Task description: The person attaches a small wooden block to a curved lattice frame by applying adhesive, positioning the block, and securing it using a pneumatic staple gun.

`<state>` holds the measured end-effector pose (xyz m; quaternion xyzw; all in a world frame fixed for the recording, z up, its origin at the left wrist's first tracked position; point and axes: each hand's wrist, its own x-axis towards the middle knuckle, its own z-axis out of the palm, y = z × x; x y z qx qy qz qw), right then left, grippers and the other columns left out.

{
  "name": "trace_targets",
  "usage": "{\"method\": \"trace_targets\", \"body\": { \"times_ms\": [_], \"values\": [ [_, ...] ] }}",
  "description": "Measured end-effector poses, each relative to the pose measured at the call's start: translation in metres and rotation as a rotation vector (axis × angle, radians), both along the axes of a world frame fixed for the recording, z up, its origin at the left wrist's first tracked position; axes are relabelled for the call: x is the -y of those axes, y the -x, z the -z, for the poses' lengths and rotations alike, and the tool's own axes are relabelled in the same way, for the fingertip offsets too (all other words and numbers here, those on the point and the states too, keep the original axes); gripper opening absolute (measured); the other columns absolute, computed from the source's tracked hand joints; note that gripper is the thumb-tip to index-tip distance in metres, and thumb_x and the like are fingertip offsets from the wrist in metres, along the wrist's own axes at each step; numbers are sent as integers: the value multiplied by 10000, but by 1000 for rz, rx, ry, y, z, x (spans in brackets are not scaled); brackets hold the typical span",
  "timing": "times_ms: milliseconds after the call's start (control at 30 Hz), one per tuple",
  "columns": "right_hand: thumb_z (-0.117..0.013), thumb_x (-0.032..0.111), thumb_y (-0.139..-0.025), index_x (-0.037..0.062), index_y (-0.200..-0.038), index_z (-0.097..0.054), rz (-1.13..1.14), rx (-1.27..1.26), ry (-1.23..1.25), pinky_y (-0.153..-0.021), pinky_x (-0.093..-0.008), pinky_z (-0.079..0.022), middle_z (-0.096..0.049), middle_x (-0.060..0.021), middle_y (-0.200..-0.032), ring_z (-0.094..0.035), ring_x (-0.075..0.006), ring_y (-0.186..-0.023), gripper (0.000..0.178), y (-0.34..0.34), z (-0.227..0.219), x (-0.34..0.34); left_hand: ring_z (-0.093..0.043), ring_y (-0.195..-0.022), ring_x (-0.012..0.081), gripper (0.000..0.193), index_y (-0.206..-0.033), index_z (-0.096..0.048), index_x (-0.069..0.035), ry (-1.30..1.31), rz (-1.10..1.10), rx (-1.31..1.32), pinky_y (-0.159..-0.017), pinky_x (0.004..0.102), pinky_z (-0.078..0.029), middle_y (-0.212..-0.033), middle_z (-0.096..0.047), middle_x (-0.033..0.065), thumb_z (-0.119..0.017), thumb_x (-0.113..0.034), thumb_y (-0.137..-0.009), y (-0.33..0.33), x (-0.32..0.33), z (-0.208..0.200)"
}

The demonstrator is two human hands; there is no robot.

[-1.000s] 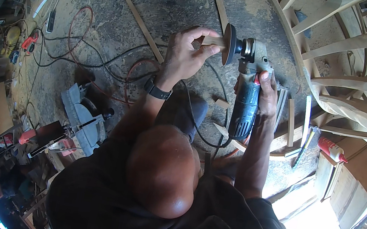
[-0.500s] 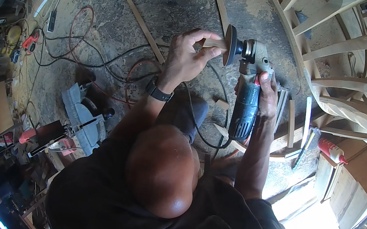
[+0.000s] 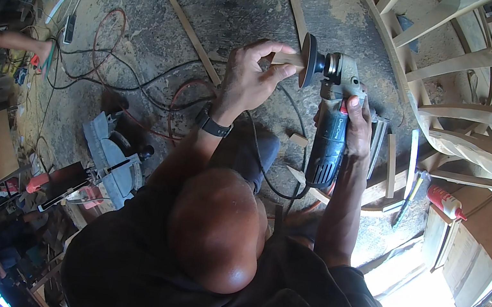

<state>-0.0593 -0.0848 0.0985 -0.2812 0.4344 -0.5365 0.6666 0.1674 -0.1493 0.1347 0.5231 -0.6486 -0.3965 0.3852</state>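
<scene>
My right hand (image 3: 358, 127) is wrapped round the body of an angle grinder (image 3: 330, 132), its thumb near the red switch. At the tool's far end a round black disc (image 3: 307, 61) stands on edge, facing left. Between the thumb and fingers of my left hand (image 3: 253, 75) is a small wooden block (image 3: 288, 60), its right end against the disc's face. A dark watch is on my left wrist. From the grinder's lower end a black cord runs off to the left. Whether the disc spins, I cannot tell.
Long wooden strips (image 3: 184, 18) and tangled cords and hoses (image 3: 139, 91) lie on the dusty floor. A mitre saw (image 3: 112, 157) stands at left. Curved wooden frames (image 3: 475, 68) fill the right, near a red glue bottle (image 3: 446, 201). Another person's legs (image 3: 20, 42) are at far left.
The other person's second leg has come into view at the far left, by the red tool. My hands, the block and the grinder have hardly moved.
</scene>
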Motion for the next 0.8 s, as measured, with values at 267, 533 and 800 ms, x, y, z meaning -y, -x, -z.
{"method": "trace_targets", "body": {
  "times_ms": [267, 533, 800],
  "values": [
    [-775, 438, -870, -14, -1287, -429, 22, 119, -38, -572, -329, -614, -669, -154, -865, -702, -234, -654, 706, 0, 15, 3, -728, -907, 221, 279, -1099, -722, -45, 0, 10, -79, -796, 354, -567, -1010, -752, 132, -797, -155, -855, -6, 3, 11],
    [-719, 433, -895, -66, -1205, -577, -4, 548, -200, -658, -343, -605, -679, -198, -949, -704, -263, -746, 604, -24, 56, 21, -611, -1121, 165, 417, -1344, -545, 44, 124, -132, -637, -1006, 315, -465, -1285, -638, 118, -664, -149, -994, -27, 18, -6],
    [-598, 485, -992, -21, -1222, -574, -141, 789, -303, -637, -380, -622, -696, -189, -894, -705, -291, -699, 557, -87, 135, 86, -597, -1080, 162, 422, -1345, -549, 45, 101, -285, -657, -955, 311, -462, -1229, -640, 106, -630, -203, -1014, -46, 31, -11]
  ]
}}
